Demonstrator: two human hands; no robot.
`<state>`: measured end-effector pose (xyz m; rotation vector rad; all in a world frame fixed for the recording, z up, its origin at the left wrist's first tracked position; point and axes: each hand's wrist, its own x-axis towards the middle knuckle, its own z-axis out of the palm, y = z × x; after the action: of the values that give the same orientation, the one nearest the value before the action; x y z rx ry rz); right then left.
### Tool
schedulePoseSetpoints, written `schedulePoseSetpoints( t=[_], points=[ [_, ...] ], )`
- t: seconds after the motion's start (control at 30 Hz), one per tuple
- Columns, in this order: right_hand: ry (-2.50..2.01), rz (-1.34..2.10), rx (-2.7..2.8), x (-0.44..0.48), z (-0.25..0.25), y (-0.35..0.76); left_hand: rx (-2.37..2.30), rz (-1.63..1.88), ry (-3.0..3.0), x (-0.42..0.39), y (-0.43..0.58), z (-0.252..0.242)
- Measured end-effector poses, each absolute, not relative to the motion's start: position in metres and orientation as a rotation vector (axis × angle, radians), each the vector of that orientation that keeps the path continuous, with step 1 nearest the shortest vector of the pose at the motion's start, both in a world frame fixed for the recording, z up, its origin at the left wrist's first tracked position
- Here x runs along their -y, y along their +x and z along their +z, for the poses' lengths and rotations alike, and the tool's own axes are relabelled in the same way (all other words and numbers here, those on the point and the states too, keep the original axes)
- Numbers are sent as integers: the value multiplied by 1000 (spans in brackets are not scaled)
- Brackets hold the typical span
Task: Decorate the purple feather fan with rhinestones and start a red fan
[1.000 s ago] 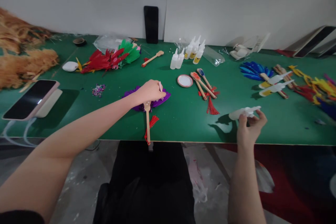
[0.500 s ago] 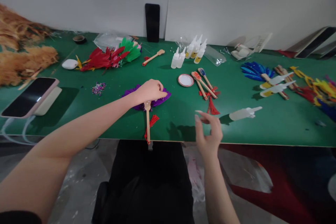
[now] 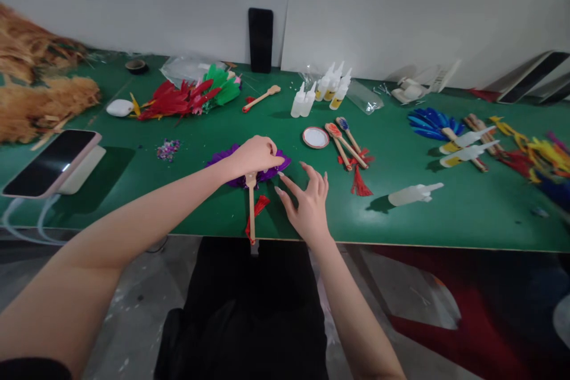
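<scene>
A small fan of purple feathers (image 3: pixel 222 158) lies on the green table, its wooden handle (image 3: pixel 252 208) pointing toward me. My left hand (image 3: pixel 256 154) rests over the feathers with its fingers closed together. Whatever is under those fingertips is hidden. Close by on the right, my right hand (image 3: pixel 309 202) is open and holds nothing, its spread fingers just short of the purple feathers. Beside the handle lies a red tassel (image 3: pixel 260 204).
Glue bottles (image 3: pixel 327 86) stand behind a round white lid (image 3: pixel 316 137). Wooden-handled pieces (image 3: pixel 345 145) with red tassels lie to the right, near a tipped glue bottle (image 3: pixel 412 195). Red feathers (image 3: pixel 171 99) and a phone (image 3: pixel 53 160) are at left.
My right hand has moved left, from near the tipped glue bottle to beside the purple fan, and its fingers have spread. My left hand stays over the feathers.
</scene>
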<state>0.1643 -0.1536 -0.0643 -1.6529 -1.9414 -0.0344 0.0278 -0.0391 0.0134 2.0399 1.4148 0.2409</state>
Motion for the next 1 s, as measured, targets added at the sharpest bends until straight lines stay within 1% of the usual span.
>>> schedulePoseSetpoints(
  t=[0.33,1.0],
  points=[
    [-1712,8,1963,151,-62,159,-1388,237,2059,35,27,9],
    [-1696,69,1949,155,-58,161,-1382,259,2047,34,22,13]
  ],
)
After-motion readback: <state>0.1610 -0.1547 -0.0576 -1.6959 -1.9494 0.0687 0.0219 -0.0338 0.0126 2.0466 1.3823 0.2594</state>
